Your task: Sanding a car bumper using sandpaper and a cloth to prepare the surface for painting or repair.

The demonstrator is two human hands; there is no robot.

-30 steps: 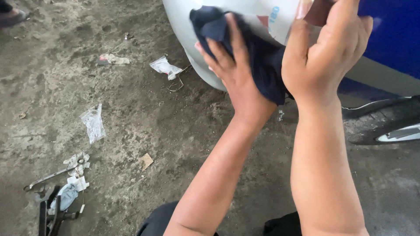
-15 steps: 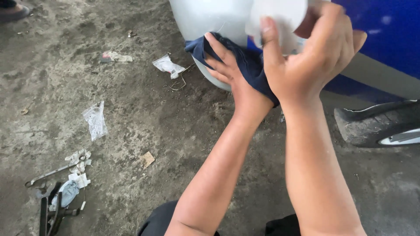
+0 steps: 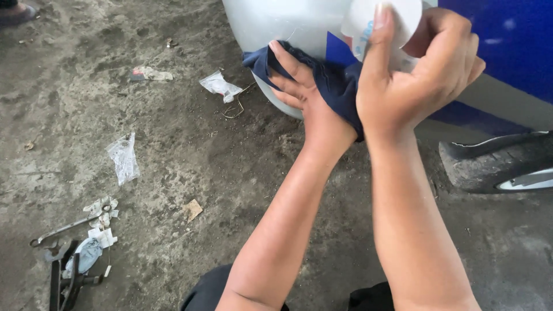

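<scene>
At the far left edge of the dirt floor, near the bottom corner, lie a metal wrench, some dark hand tools and crumpled scraps of paper. Further in, a clear plastic bag lies flat on the ground, and a second crumpled plastic wrapper sits nearer the top, just beside a bit of bent wire. A small brown scrap lies between them and the person's arms.

Toward the middle, the left hand presses a dark blue cloth flat against the lower curve of a silver-white vehicle panel, fingers spread wide over the fabric. The cloth looks soft, light and limp; it would bunch easily and is best held by pinning it under an open palm, as here.

To its right, the right hand is curled around a white sticker sheet with blue and red print, thumb and fingers pinching its lower edge against the panel. The sheet looks thin, flexible and easy to crease, so its edges are the safest hold.

At the right edge, the panel turns deep blue above a grey band, with a black tyre resting on the ground below.
</scene>
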